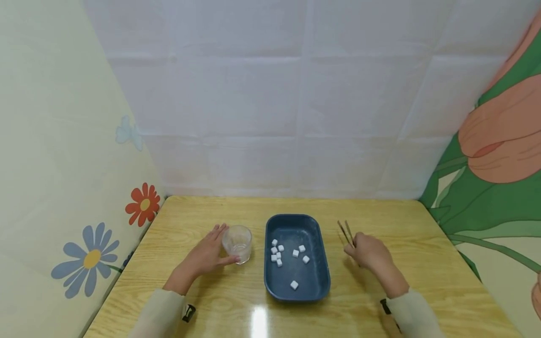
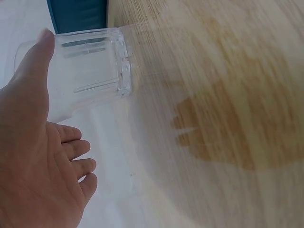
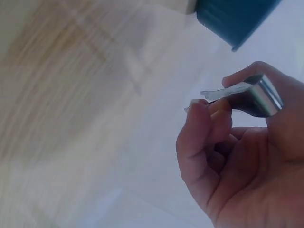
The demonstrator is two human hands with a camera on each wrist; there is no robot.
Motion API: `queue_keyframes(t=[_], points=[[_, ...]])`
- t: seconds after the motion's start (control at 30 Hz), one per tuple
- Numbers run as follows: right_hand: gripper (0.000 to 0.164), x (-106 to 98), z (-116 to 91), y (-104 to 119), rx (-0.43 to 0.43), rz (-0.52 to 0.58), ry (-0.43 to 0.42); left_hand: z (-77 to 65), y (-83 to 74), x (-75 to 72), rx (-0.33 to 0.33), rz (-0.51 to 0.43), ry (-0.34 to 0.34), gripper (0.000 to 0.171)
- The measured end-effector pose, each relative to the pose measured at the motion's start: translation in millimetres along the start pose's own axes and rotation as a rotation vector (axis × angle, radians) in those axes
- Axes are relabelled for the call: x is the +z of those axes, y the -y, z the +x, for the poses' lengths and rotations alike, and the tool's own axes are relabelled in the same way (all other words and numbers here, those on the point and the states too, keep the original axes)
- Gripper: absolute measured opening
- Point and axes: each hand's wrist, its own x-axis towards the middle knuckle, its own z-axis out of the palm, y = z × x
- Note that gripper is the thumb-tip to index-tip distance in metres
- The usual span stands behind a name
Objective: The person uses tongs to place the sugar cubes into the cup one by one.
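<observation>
A clear glass (image 1: 237, 244) stands on the table beside my left hand (image 1: 209, 253). The thumb of that hand lies along the glass's near side, while its other fingers stretch out past the far left side, relaxed. In the left wrist view the thumb overlaps the glass (image 2: 88, 66) and the fingers stand off from it. To the right of the tray, my right hand (image 1: 368, 251) holds metal tongs (image 1: 347, 232), their two arms apart and pointing away from me. The bent end of the tongs (image 3: 266, 97) shows in the right wrist view, with nothing between the arms.
Between the hands sits a dark blue tray (image 1: 296, 296). Several white cubes (image 1: 295, 253) lie scattered in it, most toward its left side. The wooden table (image 1: 220, 305) meets a white cloth (image 1: 253, 117) at the back, with flower-printed sheets at both sides.
</observation>
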Motion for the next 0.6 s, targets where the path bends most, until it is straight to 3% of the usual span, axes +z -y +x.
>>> queue_keyframes(t=[0.2, 0.6], points=[[0.023, -4.4, -2.3, -1.2, -0.01, -0.004, -0.011, 0.4, 0.4, -0.4, 0.0, 0.002, 0.0, 0.107], [0.021, -12.5, -8.4, 5.2, -0.11, 0.012, -0.127, 0.7, 0.7, -0.2, 0.001, 0.004, 0.002, 0.107]])
